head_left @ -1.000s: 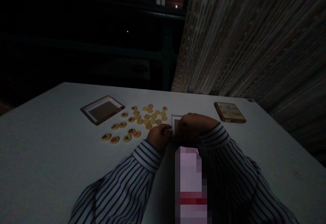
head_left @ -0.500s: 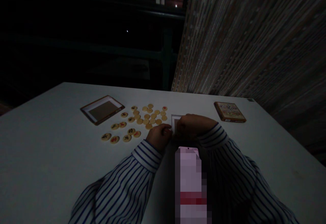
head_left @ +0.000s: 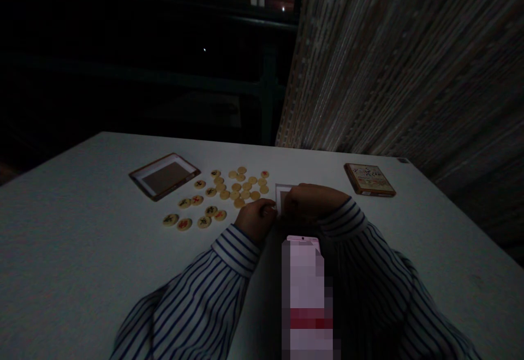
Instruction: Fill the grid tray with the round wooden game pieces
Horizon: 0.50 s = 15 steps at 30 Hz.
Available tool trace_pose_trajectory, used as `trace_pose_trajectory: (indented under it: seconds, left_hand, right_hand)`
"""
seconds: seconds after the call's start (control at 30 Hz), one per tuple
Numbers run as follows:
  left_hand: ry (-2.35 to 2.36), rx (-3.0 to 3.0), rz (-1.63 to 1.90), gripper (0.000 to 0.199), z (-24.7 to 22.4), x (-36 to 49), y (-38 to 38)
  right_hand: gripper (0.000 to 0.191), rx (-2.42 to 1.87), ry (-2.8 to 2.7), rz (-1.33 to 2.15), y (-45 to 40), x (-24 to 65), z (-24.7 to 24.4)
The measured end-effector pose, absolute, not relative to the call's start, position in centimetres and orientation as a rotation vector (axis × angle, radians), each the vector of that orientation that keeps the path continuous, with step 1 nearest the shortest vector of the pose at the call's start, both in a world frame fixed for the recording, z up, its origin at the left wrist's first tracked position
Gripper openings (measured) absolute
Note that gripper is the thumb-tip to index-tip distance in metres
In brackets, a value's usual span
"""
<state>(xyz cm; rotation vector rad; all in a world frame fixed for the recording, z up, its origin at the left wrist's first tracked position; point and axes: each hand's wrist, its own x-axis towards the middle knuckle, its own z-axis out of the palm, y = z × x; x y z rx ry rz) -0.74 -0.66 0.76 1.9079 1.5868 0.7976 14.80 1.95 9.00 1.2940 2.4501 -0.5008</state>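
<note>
Between my hands stands a small box (head_left: 282, 190) with a white inside, partly hidden by my right hand. My left hand (head_left: 256, 219) is curled closed at the box's left edge; what its fingers hold, if anything, is too dark to tell. My right hand (head_left: 315, 203) bends over the box's right side, its fingertips hidden in shadow. Left of my hands lie several round wooden pieces (head_left: 236, 187), some blank side up, others with red or black characters. A lit phone (head_left: 307, 278), pixelated, is below my hands.
An open shallow box lid (head_left: 166, 175) lies at the left of the white table (head_left: 102, 202). A closed printed box (head_left: 369, 179) is at the right. A string curtain (head_left: 347, 76) hangs behind the table's far edge, and a small dark tag (head_left: 403, 160) sits at the far right corner.
</note>
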Motion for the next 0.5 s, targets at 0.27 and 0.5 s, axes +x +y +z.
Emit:
trace_pose_trajectory:
  seconds: [0.27,0.5]
  left_hand:
    - [1.574,1.895,0.82,0.027,0.67,-0.68,-0.67]
    - [1.571,1.882,0.825,0.028,0.55,-0.72,-0.62]
  right_hand:
    - [0.023,1.298,2.468,-0.51,1.91,14.91,8.88]
    - [0.026,1.306,2.439,-0.498,1.7,14.85,9.33]
